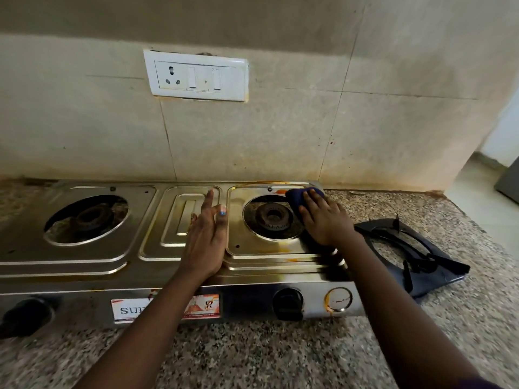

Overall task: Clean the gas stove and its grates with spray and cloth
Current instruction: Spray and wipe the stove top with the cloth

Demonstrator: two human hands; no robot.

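**Wiping the far right corner of the stove**

Rubbing with our right hand (pixel 325 220), we press the blue cloth (pixel 302 197) flat by the right burner (pixel 272 216). Our left hand (pixel 206 240) lies open on the stove (pixel 84 265), holding nothing. The cloth could snag on the burner. The grates (pixel 407 248) sit near the counter (pixel 280 355) edge, and our arm might bump them.

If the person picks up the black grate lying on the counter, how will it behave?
The black grate looks like rigid metal, so it should probably stay stiff and feel rather heavy. It lies flat on the granite counter, so rolling seems unlikely; its thin prongs might snag the cloth.
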